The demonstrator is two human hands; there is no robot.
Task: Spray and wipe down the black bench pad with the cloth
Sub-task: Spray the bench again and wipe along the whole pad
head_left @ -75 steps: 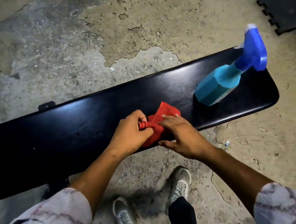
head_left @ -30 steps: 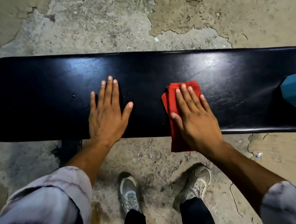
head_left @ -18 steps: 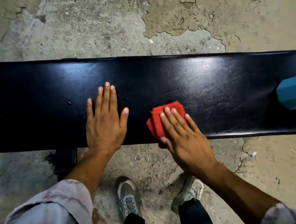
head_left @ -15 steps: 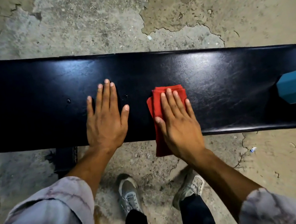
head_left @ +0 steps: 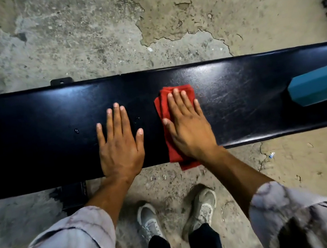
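Cracked concrete floor (head_left: 85, 42) underlies bench pad (head_left: 32, 140) running left-right; right hand (head_left: 188, 126) flat on cloth (head_left: 163, 106).

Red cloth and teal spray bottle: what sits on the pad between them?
Nothing. In the head view the black bench pad is bare and glossy between the red cloth, under the right hand, and the teal spray bottle.

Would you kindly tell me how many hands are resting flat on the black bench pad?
2: the left hand lies bare on the bench pad; the right hand presses the red cloth.
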